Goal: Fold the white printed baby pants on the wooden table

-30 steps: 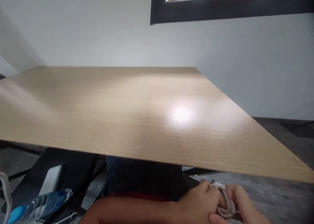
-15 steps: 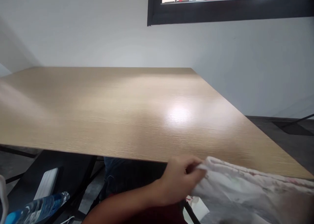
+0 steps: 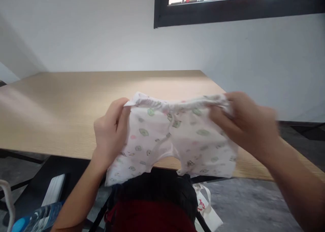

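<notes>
A pair of white shorts with a green and pink print hangs stretched between my hands, over the near edge of the table. My left hand pinches the left end of the gathered waistband. The opposite end is gripped by my right hand, which is blurred by motion. Both legs of the shorts point down toward my lap, with the crotch gap between them. Folds and my right fingers hide part of the waistband's right end.
At lower left, a water bottle with a blue cap and a white flat object lie on a black chair. A white bag with red marks is on the floor under the table. A dark-framed window is in the wall.
The shorts came from the lower right to the middle and now hang spread out. My left hand moved up and left; my right hand has come into clear view on the waistband.
</notes>
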Demonstrator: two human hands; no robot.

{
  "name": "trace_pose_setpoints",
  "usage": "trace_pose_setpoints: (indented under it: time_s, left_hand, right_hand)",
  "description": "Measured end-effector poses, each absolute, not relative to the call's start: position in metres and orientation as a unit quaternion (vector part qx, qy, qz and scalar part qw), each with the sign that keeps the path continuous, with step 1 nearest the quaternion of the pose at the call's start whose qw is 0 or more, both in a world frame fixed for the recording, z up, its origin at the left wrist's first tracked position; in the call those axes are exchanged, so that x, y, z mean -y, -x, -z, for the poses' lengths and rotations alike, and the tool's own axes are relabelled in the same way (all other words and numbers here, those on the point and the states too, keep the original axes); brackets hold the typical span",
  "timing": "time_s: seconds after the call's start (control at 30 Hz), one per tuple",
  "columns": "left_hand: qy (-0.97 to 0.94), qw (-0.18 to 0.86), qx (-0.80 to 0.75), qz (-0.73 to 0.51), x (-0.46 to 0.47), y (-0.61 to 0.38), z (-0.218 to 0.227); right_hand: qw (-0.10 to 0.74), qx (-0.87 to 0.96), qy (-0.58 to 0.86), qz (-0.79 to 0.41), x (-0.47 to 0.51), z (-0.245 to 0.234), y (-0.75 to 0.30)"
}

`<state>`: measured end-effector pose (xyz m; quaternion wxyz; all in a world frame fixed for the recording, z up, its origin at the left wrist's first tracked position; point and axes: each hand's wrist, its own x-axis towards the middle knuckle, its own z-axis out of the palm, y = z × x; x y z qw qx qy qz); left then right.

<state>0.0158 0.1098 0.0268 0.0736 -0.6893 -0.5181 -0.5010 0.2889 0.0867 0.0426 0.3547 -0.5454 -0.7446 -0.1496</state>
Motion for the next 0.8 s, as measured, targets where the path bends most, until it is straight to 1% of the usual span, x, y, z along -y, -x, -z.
trace_pose_setpoints:
  time_s: [0.03,0.07,0.1,0.17,0.23,0.27,0.33,0.47,0.6,0.63,0.7,0.73,0.8]
  left_hand:
    - [0.702,0.081,0.548,0.448,-0.121,-0.01,-0.025]
    - [0.716,0.079,0.574,0.389,-0.134,-0.006,-0.022]
    - [0.729,0.068,0.597,0.328,-0.15,-0.004,-0.016]
    - [0.746,0.041,0.623,0.232,-0.185,-0.003,0.001]
    - [0.75,0.024,0.634,0.188,-0.221,-0.006,0.02]
    - [0.749,0.02,0.638,0.179,-0.237,-0.009,0.029]
    - [0.746,0.016,0.646,0.163,-0.264,-0.015,0.041]
    - [0.74,0.022,0.652,0.16,-0.293,-0.023,0.047]
    - [0.748,0.037,0.639,0.175,-0.29,-0.02,0.04]
    - [0.755,0.04,0.63,0.177,-0.286,-0.018,0.039]
    - [0.778,0.037,0.603,0.172,-0.276,-0.014,0.036]
    - [0.793,0.028,0.586,0.164,-0.272,-0.012,0.035]
    - [0.824,0.001,0.549,0.139,-0.261,-0.009,0.034]
  right_hand:
    - [0.356,0.757,0.53,0.137,-0.108,-0.038,-0.282]
    - [0.335,0.769,0.532,0.115,-0.131,-0.032,-0.275]
    - [0.297,0.775,0.549,0.095,-0.153,-0.023,-0.27]
    - [0.189,0.776,0.594,0.096,-0.196,0.0,-0.262]
    - [0.09,0.767,0.626,0.106,-0.233,0.024,-0.258]
    - [0.06,0.76,0.638,0.107,-0.248,0.034,-0.256]
    - [0.036,0.749,0.653,0.106,-0.273,0.05,-0.255]
    - [0.048,0.746,0.656,0.107,-0.299,0.058,-0.257]
    - [0.063,0.756,0.641,0.118,-0.297,0.052,-0.262]
    - [0.08,0.762,0.63,0.127,-0.293,0.051,-0.261]
    - [0.145,0.791,0.581,0.128,-0.282,0.048,-0.252]
    - [0.185,0.812,0.542,0.109,-0.275,0.047,-0.244]
    - [0.247,0.858,0.449,0.029,-0.262,0.047,-0.222]
